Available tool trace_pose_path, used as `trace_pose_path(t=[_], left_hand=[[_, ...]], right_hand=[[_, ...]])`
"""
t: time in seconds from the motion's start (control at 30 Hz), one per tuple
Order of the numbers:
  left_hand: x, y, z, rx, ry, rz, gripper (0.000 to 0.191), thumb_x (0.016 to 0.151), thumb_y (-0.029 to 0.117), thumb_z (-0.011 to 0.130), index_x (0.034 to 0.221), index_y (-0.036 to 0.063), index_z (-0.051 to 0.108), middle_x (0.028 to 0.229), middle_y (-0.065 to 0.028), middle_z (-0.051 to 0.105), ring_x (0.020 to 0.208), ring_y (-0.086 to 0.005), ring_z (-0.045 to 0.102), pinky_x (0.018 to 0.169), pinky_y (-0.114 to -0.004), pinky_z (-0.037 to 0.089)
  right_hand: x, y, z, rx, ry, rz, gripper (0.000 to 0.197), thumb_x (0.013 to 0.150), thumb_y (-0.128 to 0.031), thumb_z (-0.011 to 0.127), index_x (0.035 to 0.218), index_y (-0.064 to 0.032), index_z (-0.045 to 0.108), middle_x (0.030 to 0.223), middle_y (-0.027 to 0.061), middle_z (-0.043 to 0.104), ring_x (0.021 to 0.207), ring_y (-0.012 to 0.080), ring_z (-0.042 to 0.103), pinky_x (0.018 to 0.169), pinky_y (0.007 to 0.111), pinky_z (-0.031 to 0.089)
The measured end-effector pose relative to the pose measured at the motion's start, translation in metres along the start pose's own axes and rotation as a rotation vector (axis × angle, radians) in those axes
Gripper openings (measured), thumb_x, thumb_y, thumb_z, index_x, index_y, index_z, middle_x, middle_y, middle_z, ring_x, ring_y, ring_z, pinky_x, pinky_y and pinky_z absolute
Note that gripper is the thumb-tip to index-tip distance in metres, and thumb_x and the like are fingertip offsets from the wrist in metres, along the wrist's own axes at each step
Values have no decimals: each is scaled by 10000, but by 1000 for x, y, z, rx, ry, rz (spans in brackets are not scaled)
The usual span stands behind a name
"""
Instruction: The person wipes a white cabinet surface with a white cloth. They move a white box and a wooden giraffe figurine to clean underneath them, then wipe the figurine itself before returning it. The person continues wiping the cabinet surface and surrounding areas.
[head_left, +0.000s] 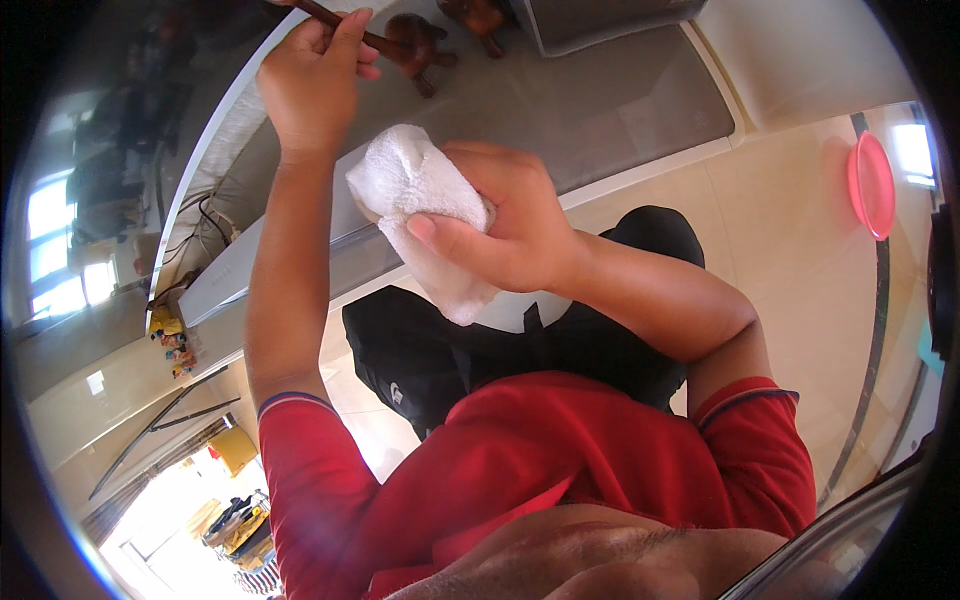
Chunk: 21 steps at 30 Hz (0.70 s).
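Note:
High in the view, my left hand (315, 82) grips a thin dark-brown rod (379, 43), which looks like wood. At its right end the rod meets a brown carved figure (412, 49) with stubby legs; whether they are one piece I cannot tell. A bunched white terry cloth (420, 195) is held in my right hand (510, 217), thumb on top and fingers behind it. The cloth hangs over my lap, in front of the cabinet edge and apart from the figure.
A second brown figure (480, 22) and a dark box (607, 22) stand on the grey cabinet top (600, 112). At left rises a glossy dark screen (97, 150), with cables (210, 221) and small colourful figurines (176, 349) nearby. A pink basin (871, 186) is at right.

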<state>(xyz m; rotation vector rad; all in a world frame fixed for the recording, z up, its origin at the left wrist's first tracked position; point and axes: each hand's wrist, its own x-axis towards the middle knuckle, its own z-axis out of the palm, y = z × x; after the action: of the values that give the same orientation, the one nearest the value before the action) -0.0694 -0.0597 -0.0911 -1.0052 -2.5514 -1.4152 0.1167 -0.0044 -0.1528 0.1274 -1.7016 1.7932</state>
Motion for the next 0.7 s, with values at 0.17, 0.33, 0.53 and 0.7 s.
trace_pose_path(t=[0.17,0.33,0.53,0.7], left_hand=[[-4,-3,-8,201,-79,11,305,860,278,731,990,3,720,676,-55,682,557,-82,615,525,-218,461],[-20,-11,-21,319,-89,104,315,843,284,741,1070,67,723,689,-38,686,569,-63,602,540,-218,471],[-93,-70,-116,495,71,409,239,871,223,697,1071,93,715,861,-56,732,793,-220,715,716,-320,545],[-119,-153,-203,824,105,373,329,918,299,635,1165,85,677,1215,-123,652,1182,-288,595,949,-389,483]], right_hand=[[-3,9,8,-18,40,-11,306,819,-294,709,926,-11,669,790,174,639,702,331,644,634,383,502],[-9,2,-6,-14,121,72,302,909,-292,649,983,-1,677,848,123,663,746,196,644,674,336,509],[-8,18,-48,-364,279,-160,466,1009,-329,408,1125,83,593,1030,114,638,896,175,608,758,292,486],[0,27,-11,-807,38,-463,424,953,-356,527,1103,24,643,1158,251,596,1021,366,611,889,435,482]])
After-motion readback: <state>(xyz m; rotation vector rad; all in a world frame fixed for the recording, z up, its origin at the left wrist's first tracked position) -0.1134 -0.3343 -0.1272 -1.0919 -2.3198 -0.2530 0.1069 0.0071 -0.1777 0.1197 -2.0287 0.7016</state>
